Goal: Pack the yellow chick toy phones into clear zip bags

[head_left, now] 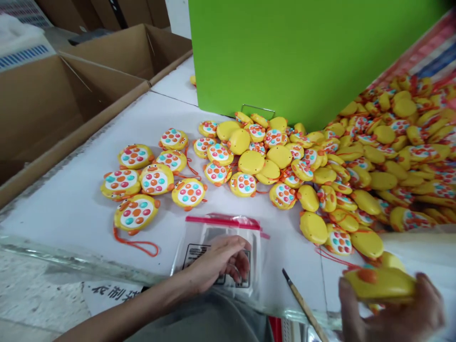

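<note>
At the lower right my right hand [395, 313] grips a yellow duck toy [386, 284] with an orange beak, thumb on one side and fingers on the other; motion blurs it. My left hand [228, 261] hovers over or rests on clear zip bags [192, 232] with a pink-red seal; which, I cannot tell. Its fingers are loosely curled, apart from the thumb, with nothing visible in them. Left of the bags lies a group of duck toys [137, 213], face up, showing coloured dots on white. Some have orange cords.
A large pile of duck toys [383, 180] covers the right side. Behind stands a green panel [285, 57] with a wire handle. A thin brush [301, 301] lies at the front edge. Open cardboard boxes [46, 99] stand beyond the white table's [71, 204] left edge.
</note>
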### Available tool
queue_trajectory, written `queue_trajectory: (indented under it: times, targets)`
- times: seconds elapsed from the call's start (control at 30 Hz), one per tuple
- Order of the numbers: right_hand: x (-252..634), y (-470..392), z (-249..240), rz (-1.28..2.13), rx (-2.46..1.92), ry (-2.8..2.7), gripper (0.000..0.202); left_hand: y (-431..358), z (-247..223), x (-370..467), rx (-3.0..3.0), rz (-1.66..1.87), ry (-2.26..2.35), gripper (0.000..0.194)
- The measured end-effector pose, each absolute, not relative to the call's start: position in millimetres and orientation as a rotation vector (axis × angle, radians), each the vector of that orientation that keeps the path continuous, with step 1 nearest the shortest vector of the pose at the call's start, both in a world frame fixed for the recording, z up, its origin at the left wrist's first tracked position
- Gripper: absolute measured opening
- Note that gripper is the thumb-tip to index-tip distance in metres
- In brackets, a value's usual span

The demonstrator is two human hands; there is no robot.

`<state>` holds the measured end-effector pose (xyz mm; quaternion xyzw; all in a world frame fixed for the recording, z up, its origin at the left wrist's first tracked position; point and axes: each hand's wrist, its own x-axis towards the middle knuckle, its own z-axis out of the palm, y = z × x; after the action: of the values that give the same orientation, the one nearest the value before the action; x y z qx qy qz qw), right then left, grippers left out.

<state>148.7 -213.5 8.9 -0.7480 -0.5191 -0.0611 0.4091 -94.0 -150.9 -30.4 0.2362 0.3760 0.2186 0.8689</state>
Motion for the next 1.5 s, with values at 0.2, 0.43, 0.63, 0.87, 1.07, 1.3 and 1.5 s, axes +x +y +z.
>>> queue_trajectory:
  times: [0.2, 0.43, 0.63, 0.87, 1.07, 1.3, 1.5]
  targets:
    - [190, -220, -51, -0.064, -2.182, -1.746, 0.068, -151, -26, -92, 0.578, 0.428, 0.814, 0.027]
    - [185, -226, -30, -0.234, -2.109, -1.488, 0.088, -164, -26, -91, 0.597, 0.452, 0.868, 0.025]
    - [178, -228, -31, 0.241, -2.192, -1.569, 0.075, -174, -25, -88, 0.616, 0.431, 0.817, 0.026]
    - [78, -215, -17, 0.926, -1.625, -0.625, 0.064, -186, -18, -63, 0.428, 0.633, 0.672, 0.047]
    - [24, -218, -57, 1.374, -1.351, -0.681, 0.059, -183, -27, -100, 0.479, 0.918, 0.861, 0.041]
    - [18, -197, -43, 1.485, -1.291, -1.029, 0.055, -181, -20, -141, 0.931, 1.008, 1.166, 0.034]
    - [-3, -157, -30, 1.572, -1.229, -1.151, 0.058, -181, -14, -152, 1.028, 1.105, 1.284, 0.039]
